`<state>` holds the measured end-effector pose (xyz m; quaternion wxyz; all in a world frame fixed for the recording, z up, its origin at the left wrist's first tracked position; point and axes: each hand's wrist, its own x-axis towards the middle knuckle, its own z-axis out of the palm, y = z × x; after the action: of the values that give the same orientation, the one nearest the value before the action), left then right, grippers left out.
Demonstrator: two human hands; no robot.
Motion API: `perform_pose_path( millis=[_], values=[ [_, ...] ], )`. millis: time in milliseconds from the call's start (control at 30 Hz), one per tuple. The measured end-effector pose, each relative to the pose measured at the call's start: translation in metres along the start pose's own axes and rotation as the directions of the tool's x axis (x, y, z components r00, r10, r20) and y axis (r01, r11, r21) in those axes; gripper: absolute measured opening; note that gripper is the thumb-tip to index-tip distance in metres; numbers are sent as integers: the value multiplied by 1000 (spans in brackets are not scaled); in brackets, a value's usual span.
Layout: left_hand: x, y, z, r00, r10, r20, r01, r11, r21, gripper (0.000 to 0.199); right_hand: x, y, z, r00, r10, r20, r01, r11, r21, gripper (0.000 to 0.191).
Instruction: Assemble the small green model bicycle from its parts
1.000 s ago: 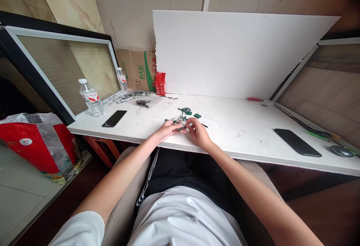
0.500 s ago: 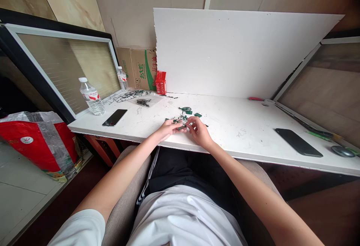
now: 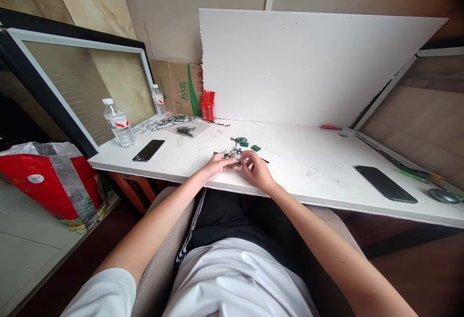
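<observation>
Two hands meet just inside the near edge of the white table (image 3: 308, 162), left of its middle. The left hand (image 3: 217, 167) closes thumb and fingers on a small green part (image 3: 234, 165); the right hand (image 3: 256, 169) pinches at that part's right end, its finer detail too small to tell. White tabletop runs far from the hands up to the white board (image 3: 308, 65) and right to a black phone (image 3: 386, 184), giving wide room on that side; the near edge leaves only a narrow margin. Just far of the fingers lie two green blocks (image 3: 255, 148) and one round green piece (image 3: 239, 140), with loose bits too small to count.

Counted across the table: two phones, one near each end; two bottles (image 3: 119, 123) at left; one clear bag (image 3: 186, 130) of dark pieces; one red box (image 3: 208, 106); one cardboard box (image 3: 176, 90) at far left; one mouse (image 3: 442, 195) at far right.
</observation>
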<state>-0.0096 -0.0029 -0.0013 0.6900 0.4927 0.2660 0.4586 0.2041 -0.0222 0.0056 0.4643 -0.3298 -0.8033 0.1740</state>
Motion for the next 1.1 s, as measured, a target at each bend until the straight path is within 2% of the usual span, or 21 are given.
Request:
perform_pose_path(
  millis=[567, 1100],
  values=[
    [1, 0, -2, 1000, -7, -2, 7, 1000, 5, 41, 0, 4, 1, 1000, 20, -6, -20, 1000, -15, 26],
    [-3, 5, 3, 1000, -21, -23, 21, 1000, -4, 35, 1, 4, 0, 999, 43, -11, -42, 997, 69, 24]
  ],
)
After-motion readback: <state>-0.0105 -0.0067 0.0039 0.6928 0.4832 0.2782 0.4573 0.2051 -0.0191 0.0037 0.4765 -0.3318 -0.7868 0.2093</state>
